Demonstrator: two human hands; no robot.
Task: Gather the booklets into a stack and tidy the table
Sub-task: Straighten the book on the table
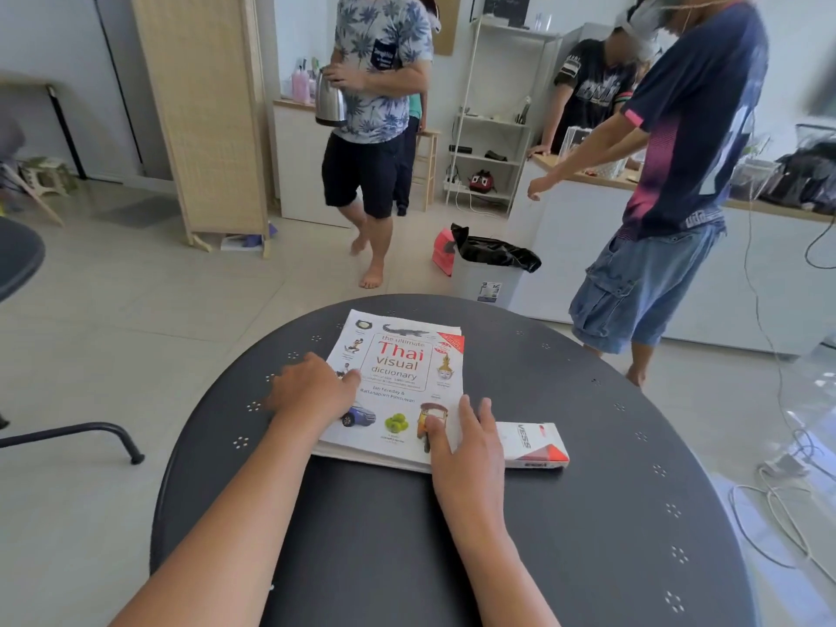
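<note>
Both grips released, left hand (pixel 312 387) and right hand (pixel 468 438) flat on booklets (pixel 398 377), long axis pointing away.

bright, even daylight; soft shadows, wide-angle bending at the edges, slight blur throughout.

Stack of booklets (pixel 393 382) flat on round dark table (pixel 588 513), near middle, slightly toward far side. Top booklet (pixel 400 362) white, red title "Thai visual dictionary", small pictures of car, green fruit, crocodile; cover facing up, turned slightly clockwise. Edges of further booklets showing beneath along near side and far right corner, roughly aligned. Small white-and-red carton (pixel 534 445) lying on side just beside stack's near right corner, printed "VESS"; contact with stack hidden by hand.
</note>
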